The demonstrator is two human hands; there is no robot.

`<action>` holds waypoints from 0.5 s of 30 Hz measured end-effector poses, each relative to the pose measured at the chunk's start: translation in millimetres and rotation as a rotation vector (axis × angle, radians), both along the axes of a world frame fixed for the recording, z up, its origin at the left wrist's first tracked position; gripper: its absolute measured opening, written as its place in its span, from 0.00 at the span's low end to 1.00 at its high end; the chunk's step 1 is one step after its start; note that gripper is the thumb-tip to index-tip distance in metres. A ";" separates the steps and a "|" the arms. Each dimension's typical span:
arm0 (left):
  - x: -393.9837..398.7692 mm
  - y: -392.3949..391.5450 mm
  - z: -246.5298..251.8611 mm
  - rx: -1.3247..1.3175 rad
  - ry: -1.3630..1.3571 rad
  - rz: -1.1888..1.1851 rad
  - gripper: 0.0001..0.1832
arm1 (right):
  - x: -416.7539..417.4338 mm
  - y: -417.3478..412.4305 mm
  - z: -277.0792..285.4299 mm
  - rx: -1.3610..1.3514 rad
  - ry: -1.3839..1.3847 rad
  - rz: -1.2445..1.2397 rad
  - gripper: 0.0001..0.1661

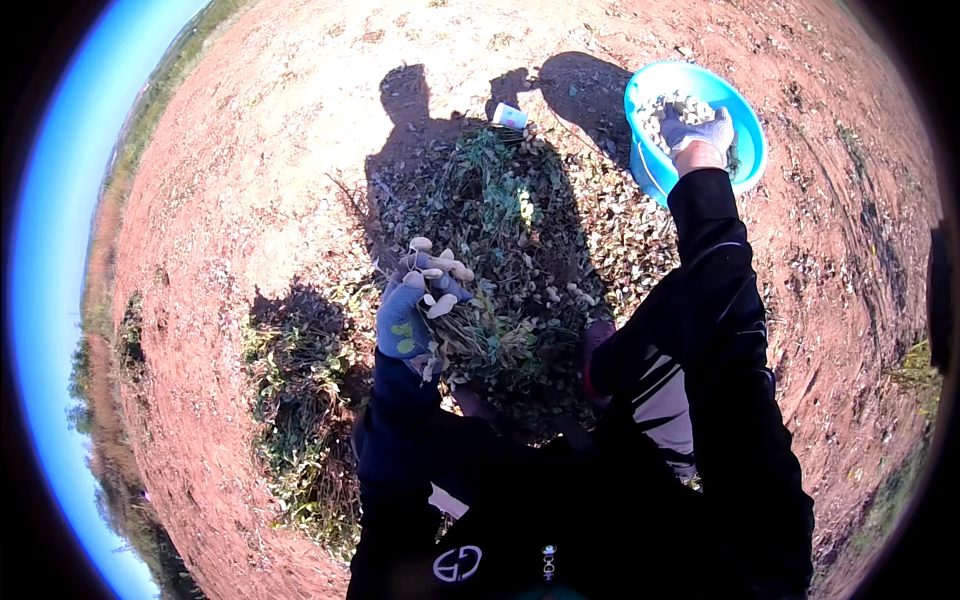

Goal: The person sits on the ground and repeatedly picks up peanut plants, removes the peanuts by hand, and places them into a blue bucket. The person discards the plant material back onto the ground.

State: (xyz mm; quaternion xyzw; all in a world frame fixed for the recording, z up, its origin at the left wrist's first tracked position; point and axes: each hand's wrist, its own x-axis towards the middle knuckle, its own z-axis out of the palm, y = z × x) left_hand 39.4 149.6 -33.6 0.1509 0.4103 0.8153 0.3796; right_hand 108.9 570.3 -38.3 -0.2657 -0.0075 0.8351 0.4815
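My left hand, in a grey-blue work glove, grips a bunch of peanut plants. Several pale peanut pods stick out around its fingers, and the leafy stems trail to the right. Inside the rim of a light-blue plastic bucket, my gloved right hand reaches over a heap of peanuts. Its thumb and fingers are spread apart. The underside of that hand is hidden, and I see nothing clearly held in it.
Peanut vines lie piled before me, with loose pods among them. A white paper cup lies tipped at the pile's far end. Another vine heap is at left. Reddish bare soil with scattered leaves surrounds everything.
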 end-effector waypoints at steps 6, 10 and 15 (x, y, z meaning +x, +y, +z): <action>10.2 -10.7 11.2 0.074 -0.168 -0.043 0.22 | -14.8 -50.9 11.4 0.032 0.137 0.209 0.27; 10.1 -13.2 4.3 0.532 -0.298 -0.270 0.25 | -18.4 -139.2 15.2 0.586 0.222 1.035 0.23; 11.0 -25.9 -5.8 0.303 -0.345 -0.309 0.24 | 11.8 -238.4 25.4 1.503 -0.369 1.209 0.25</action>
